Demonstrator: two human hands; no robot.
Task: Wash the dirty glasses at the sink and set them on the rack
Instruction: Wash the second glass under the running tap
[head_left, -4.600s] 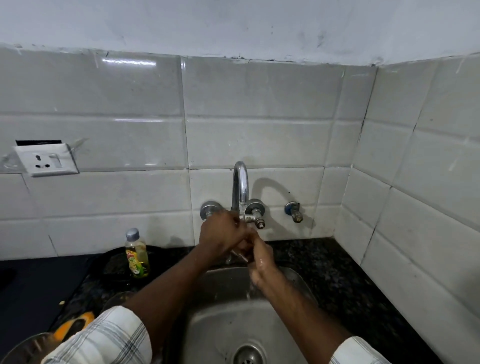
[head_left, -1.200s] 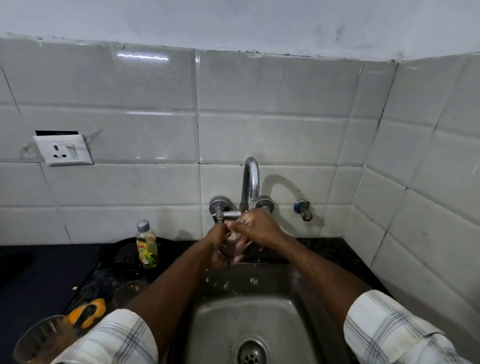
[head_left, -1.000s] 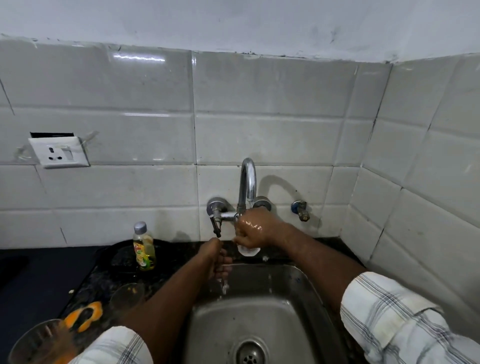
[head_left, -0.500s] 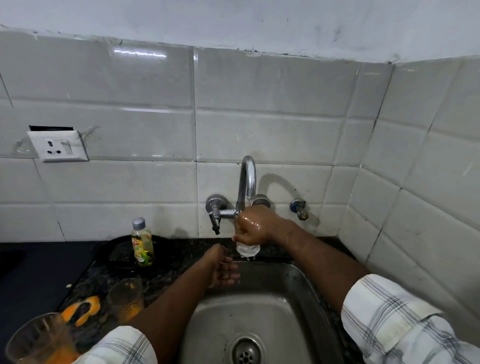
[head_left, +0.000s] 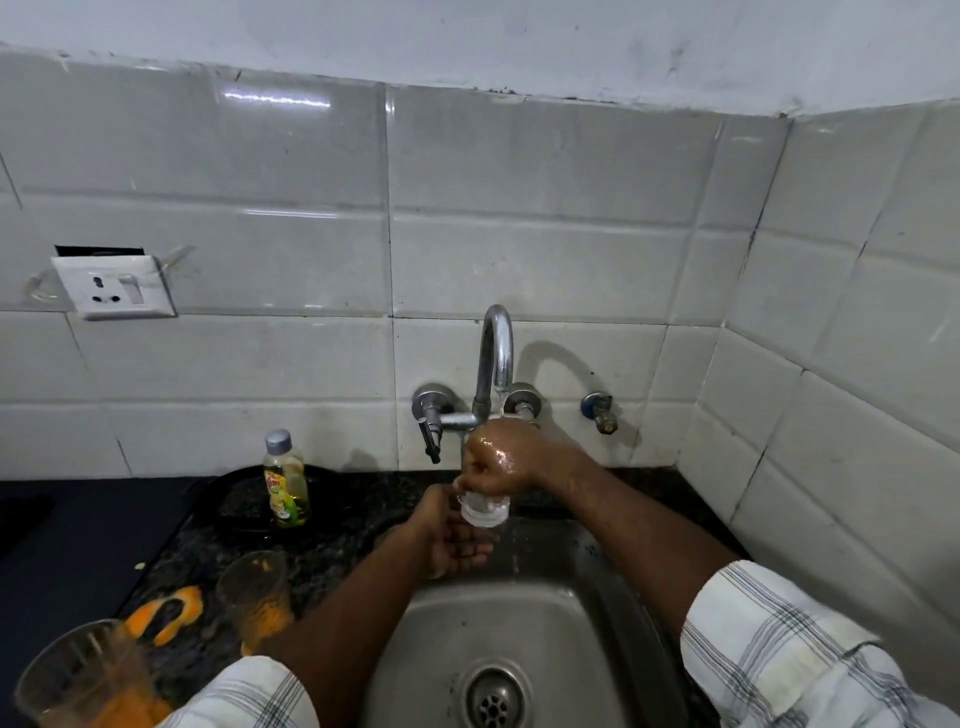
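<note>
The wet right hand (head_left: 498, 460) grips a glass (head_left: 484, 512) just above the loosely cupped left hand (head_left: 457, 538).

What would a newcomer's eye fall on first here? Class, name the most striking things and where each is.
The wet, shiny right hand grips a clear glass under the running tap, above the steel sink, with the left hand cupped just below it. Left of the sink, on the dark counter, stand an orange-smeared glass and, at the bottom-left corner, a second dirty glass.

Soap bottle (head_left: 284, 480) stands upright — white socket (head_left: 115, 287) on tiles (head_left: 519, 260) above.
</note>
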